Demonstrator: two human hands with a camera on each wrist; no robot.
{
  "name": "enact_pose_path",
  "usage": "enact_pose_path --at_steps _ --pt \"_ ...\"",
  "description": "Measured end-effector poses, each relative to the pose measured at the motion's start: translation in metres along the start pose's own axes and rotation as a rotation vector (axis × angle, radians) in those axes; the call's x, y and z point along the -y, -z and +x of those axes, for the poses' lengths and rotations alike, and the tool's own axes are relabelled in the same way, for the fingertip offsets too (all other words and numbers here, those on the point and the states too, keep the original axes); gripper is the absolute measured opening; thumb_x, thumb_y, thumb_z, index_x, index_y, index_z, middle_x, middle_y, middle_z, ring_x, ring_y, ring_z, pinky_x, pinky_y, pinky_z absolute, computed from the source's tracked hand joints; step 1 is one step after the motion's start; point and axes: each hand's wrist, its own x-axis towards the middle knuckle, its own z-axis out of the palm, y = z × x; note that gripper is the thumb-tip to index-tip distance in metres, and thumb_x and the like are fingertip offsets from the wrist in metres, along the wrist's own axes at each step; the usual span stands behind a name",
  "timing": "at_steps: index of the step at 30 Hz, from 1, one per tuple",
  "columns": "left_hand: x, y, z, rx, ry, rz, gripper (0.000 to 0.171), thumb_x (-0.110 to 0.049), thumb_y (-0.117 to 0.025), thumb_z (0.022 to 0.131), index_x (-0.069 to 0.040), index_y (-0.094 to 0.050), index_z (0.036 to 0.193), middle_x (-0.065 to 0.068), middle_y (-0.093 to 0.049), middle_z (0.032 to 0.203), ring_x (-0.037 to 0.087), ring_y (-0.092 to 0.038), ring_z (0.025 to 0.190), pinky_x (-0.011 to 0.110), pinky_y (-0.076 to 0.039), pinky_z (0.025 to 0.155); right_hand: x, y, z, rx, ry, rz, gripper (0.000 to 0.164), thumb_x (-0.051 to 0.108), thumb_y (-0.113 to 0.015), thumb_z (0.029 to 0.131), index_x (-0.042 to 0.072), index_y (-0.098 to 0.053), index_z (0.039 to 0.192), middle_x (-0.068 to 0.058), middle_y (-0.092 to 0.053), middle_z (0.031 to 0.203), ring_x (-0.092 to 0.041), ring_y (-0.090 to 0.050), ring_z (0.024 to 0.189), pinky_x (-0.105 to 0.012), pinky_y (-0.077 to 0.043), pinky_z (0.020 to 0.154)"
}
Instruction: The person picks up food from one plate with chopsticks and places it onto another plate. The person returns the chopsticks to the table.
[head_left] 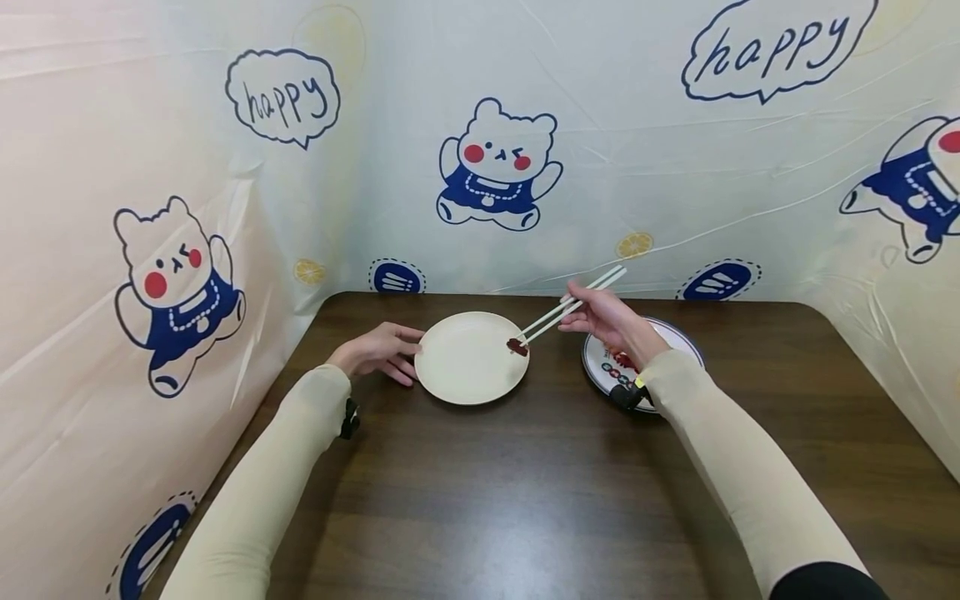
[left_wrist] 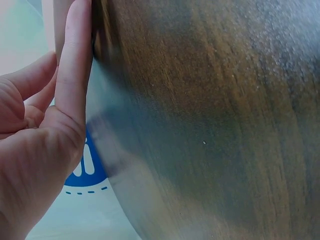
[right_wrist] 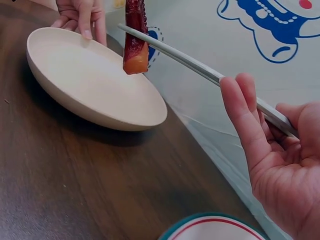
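Sheet-screened nook, dark wood tabletop [head_left: 465,483], cartoon-printed sheets [head_left: 390,183]

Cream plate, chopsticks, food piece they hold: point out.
Cream plate [head_left: 467,360], head view: bare middle of its face.
Chopsticks [right_wrist: 185,60], right wrist view: bare shaft near the middle.
Food piece [right_wrist: 134,48], right wrist view: dark red part below chopsticks.

Hands [head_left: 609,321]: two are working
Chopsticks [right_wrist: 172,53]: two are running through the right hand's grip
Food piece [right_wrist: 136,62]: one is dangling beyond it
Plates [head_left: 468,367]: two are resting, one left of the grip, another beneath its wrist
Printed bears [head_left: 498,167]: three are showing behind (one cropped)
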Motion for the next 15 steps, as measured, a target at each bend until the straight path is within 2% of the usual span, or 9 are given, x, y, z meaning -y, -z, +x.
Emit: enact_pose_path --at_steps 8,15 --pt "-0.001 0.0 0.0 -0.008 0.01 0.014 0.057 -0.01 -0.055 0.11 -0.002 -0.035 0.163 0.029 -0.06 0.135 0.03 -0.076 0.085 0.047 -0.066 0.08 -0.015 -0.011 0.008 -0.006 0.021 -0.04 0.041 0.026 -0.047 0.115 -0.006 -0.063 0.096 -0.015 -0.068 0.071 -0.02 -0.072 0.06 -0.036 -0.067 0.071" --pt "0.0 0.0 -0.001 0.0 0.0 0.011 0.057 -0.009 -0.055 0.111 -0.002 -0.034 0.163 0.029 -0.061 0.133 0.03 -0.076 0.085 0.047 -0.066 0.08 -0.022 -0.02 0.013 0.005 0.006 -0.077 0.043 0.026 -0.046 0.115 -0.002 -0.067 0.09 -0.015 -0.069 0.074 -0.019 -0.073 0.061 -0.036 -0.067 0.072"
